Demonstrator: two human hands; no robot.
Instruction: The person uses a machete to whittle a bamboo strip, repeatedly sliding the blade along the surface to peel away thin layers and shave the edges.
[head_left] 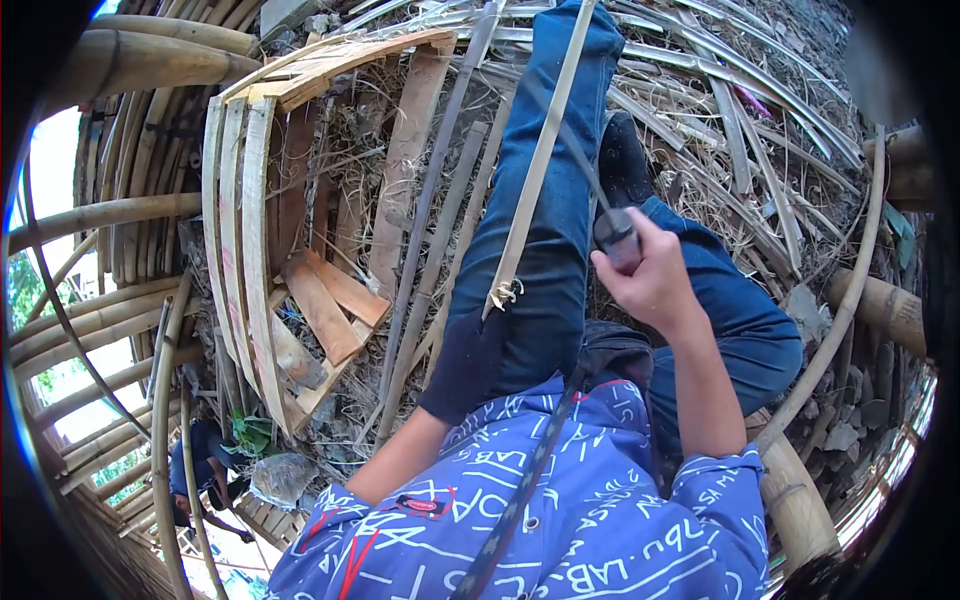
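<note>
Over bamboo scraps (700,120), right hand (655,275) grips knife (615,235).

The bamboo strip (535,160) lay along the person's left leg (545,230), its lower end over the thigh. The right hand (650,280) sat to the right of it, between the knees (knife handle (616,236) at its top). Wooden planks (330,300) lay left, bamboo poles (110,330) farther left.

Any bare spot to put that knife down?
Hardly any. The ground is littered with split bamboo strips. Flattest patch: short wooden boards beside the curved bamboo slats. The right hand holds the dark-handled knife against the long bamboo strip.
</note>
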